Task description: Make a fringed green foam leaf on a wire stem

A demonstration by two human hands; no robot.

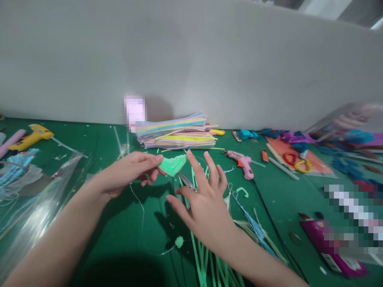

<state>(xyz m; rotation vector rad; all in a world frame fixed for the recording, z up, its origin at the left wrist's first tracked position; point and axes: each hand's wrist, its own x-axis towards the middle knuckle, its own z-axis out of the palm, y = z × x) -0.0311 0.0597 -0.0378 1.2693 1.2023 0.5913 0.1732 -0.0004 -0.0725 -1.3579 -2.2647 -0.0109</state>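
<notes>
My left hand is closed, its thumb and fingertips pinching one end of a bright green fuzzy leaf-shaped piece. The piece hangs above the table, narrowing to a point at its lower side. Close to its right end is my right hand, open with its fingers spread; whether a fingertip touches the piece I cannot tell. Partly behind this hand are the scissors, blades pointing up and left. Below lie long green pipe cleaners, partly covered by my right hand and forearm. A small green tuft rests on the table.
A bundle of pastel pipe cleaners lies at the back by the grey wall. To the right is a pink glue gun with a black cord; a yellow glue gun lies left. Plastic wrap covers the left. A magenta packet sits right.
</notes>
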